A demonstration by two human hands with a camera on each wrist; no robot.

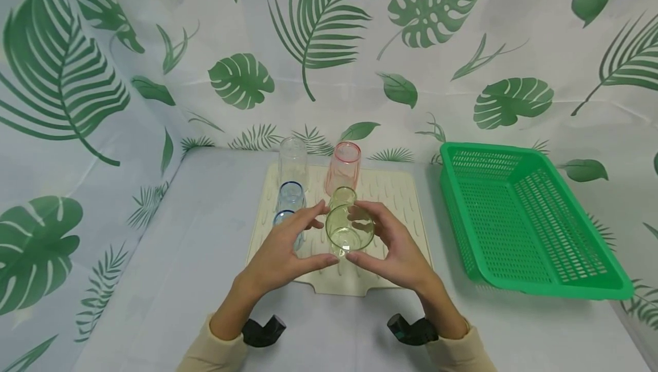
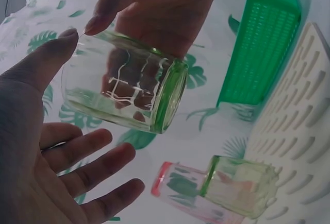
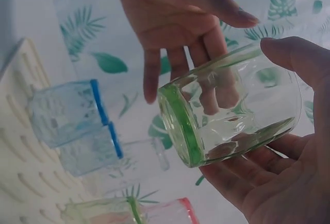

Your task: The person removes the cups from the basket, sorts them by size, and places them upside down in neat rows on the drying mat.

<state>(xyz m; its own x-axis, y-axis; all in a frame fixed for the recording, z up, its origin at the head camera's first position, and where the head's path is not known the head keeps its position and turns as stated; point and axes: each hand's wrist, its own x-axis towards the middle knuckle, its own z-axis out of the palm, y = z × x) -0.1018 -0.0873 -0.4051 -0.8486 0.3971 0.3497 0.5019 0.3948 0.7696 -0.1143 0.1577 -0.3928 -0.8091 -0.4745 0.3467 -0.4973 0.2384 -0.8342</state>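
Note:
A pale green-tinted drinking glass (image 1: 349, 229) is held up over the cream draining mat (image 1: 396, 206), its mouth tipped toward the head camera. My right hand (image 1: 401, 249) grips it, thumb on one side and fingers curved round the other, as the right wrist view shows. On the opposite side, my left hand (image 1: 288, 249) has its fingers spread apart, its thumb tip close to the glass. Behind the held glass stand another green glass (image 1: 342, 194) and a pink-rimmed glass (image 1: 343, 173). Two blue-rimmed glasses (image 1: 291, 194), partly hidden by my left hand, and a clear glass (image 1: 293, 160) form the left row.
To the right of the mat sits a green perforated plastic basket (image 1: 514, 218) on the white-covered table (image 1: 200, 218). A leaf-patterned curtain (image 1: 349, 98) rises behind the mat and along the left. Black wrist cameras (image 1: 411, 329) are strapped to both forearms.

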